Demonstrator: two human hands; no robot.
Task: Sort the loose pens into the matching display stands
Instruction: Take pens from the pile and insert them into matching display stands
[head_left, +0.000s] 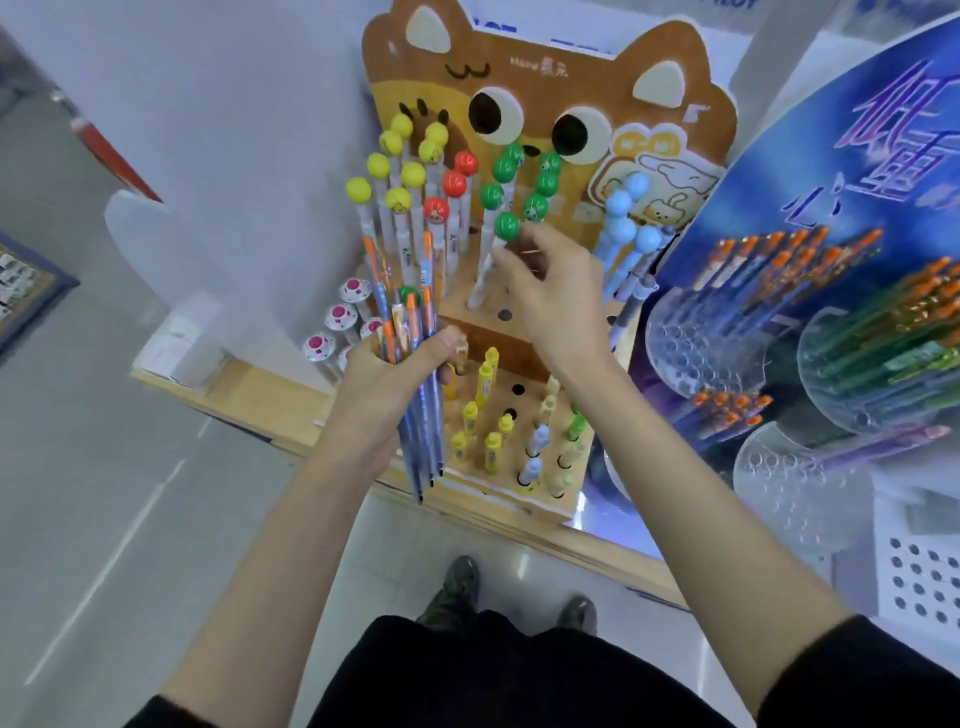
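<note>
**Green pen held at the cat stand**

The right hand (550, 296) pinches a green pen (506, 226) just under its ball top, fingers narrow on the shaft. The pen leans, its lower end in the cat stand (519, 88) below the fingers. The left hand (382, 387) grips a bunch of blue pens (423, 421), fingers curled round them, orange tops above, tips below. A blue stand (831, 171) is right of the right fingers.

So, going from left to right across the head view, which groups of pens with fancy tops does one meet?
Mushroom pens → yellow-ball pens → red-ball pens → green-ball pens → blue-ball pens.
</note>
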